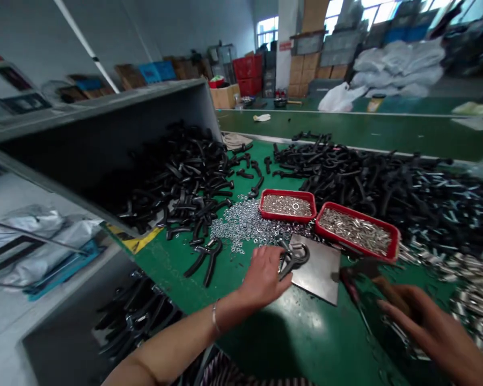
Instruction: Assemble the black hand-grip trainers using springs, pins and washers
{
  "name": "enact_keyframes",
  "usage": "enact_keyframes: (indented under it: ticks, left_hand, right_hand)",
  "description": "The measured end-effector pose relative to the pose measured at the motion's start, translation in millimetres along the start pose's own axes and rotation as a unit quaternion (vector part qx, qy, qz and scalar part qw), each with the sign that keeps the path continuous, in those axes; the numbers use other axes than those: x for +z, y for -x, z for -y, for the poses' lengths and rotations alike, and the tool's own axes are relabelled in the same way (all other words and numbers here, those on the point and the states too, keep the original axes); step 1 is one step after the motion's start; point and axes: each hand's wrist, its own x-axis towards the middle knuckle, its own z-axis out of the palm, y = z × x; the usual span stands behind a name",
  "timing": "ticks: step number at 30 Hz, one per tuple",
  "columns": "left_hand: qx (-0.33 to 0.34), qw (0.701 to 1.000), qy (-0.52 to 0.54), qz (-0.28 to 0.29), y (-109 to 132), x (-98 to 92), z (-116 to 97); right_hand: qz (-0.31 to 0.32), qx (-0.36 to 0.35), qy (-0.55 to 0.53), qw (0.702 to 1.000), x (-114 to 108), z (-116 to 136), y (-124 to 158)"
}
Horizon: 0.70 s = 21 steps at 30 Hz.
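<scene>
My left hand (265,276) is closed on a black plier-like clamp (300,261), whose curved jaws lie over the left part of a flat metal plate (322,276). To the right of the plate, my right hand (430,327) is wrapped around the wooden handle of a hammer (392,295); its dark head is smeared by motion. Another black clamp (205,260) lies on the green table left of my left hand, with its two handles spread. Small metal nuts (245,222) are scattered beyond my left hand.
Two red trays, one with tiny rings (261,206) and one with metal pins (394,246), stand behind the plate. Black parts (346,166) are heaped at the back and spill from a grey bin (213,110) at left. Metal sleeves (481,300) are piled at far right.
</scene>
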Motion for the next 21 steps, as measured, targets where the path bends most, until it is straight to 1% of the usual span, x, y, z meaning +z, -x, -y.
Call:
enact_keyframes:
  ticks: [1, 2, 3, 4, 5, 6, 7, 8, 9, 10, 11, 12, 13, 14, 15, 16, 18, 19, 21]
  left_hand:
    - [-0.03, 0.999, -0.01, -0.03, 12, -16.1, 12]
    - [-0.062, 0.996, -0.032, -0.06, 25, -32.3, 27]
    - [-0.096, 0.989, -0.065, -0.09, 40, -47.3, 44]
    - [-0.129, 0.98, -0.107, -0.109, 53, -59.7, 63]
    - [-0.162, 0.968, -0.148, -0.119, 66, -68.7, 83]
    - [-0.193, 0.956, -0.184, -0.122, 77, -73.7, 103]
    - [-0.216, 0.948, -0.206, -0.113, 85, -75.0, 120]
    - [-0.227, 0.944, -0.22, -0.097, 90, -73.0, 132]
    - [-0.234, 0.94, -0.229, -0.092, 94, -68.7, 138]
    - [-0.231, 0.94, -0.234, -0.094, 95, -62.8, 138]
    - [-0.217, 0.943, -0.232, -0.102, 94, -55.8, 132]
    - [-0.193, 0.95, -0.22, -0.11, 91, -48.3, 121]
    - [-0.158, 0.961, -0.198, -0.109, 87, -40.2, 107]
    - [-0.114, 0.975, -0.166, -0.092, 83, -31.6, 90]
    - [-0.07, 0.988, -0.126, -0.059, 79, -22.9, 73]
    - [-0.033, 0.995, -0.09, -0.016, 75, -14.1, 57]
    - [-0.008, 0.997, -0.059, 0.043, 68, 2.0, 32]
    - [-0.008, 0.996, -0.059, 0.059, 66, 8.6, 24]
    - [-0.011, 0.995, -0.073, 0.063, 63, 18.3, 16]
  right_hand:
    - [0.007, 0.056, -0.008, 0.998, -5, -25, 8]
    - [-0.009, 0.089, -0.003, 0.996, -12, -47, 15]
    - [-0.013, 0.107, 0.007, 0.994, -20, -66, 21]
    - [-0.017, 0.113, 0.028, 0.993, -29, -80, 27]
    - [-0.021, 0.096, 0.06, 0.993, -38, -87, 30]
    - [-0.028, 0.063, 0.1, 0.993, -46, -88, 31]
    - [-0.04, 0.02, 0.143, 0.989, -52, -83, 29]
    - [-0.06, -0.032, 0.184, 0.98, -54, -72, 25]
    - [-0.096, -0.075, 0.216, 0.969, -52, -56, 19]
    - [-0.121, -0.101, 0.219, 0.963, -47, -36, 11]
    - [-0.121, -0.121, 0.196, 0.966, -37, -14, 1]
    - [-0.104, -0.143, 0.164, 0.971, -25, 10, -9]
    - [-0.06, -0.159, 0.133, 0.976, -11, 34, -20]
    - [-0.028, -0.166, 0.12, 0.978, 4, 56, -30]
    - [0.004, -0.158, 0.134, 0.978, 18, 76, -39]
    - [0.018, -0.13, 0.163, 0.978, 32, 92, -48]
    - [0.027, -0.069, 0.212, 0.974, 53, 115, -60]
    - [0.022, -0.047, 0.228, 0.972, 61, 122, -64]
    - [0.008, -0.026, 0.238, 0.971, 71, 127, -68]
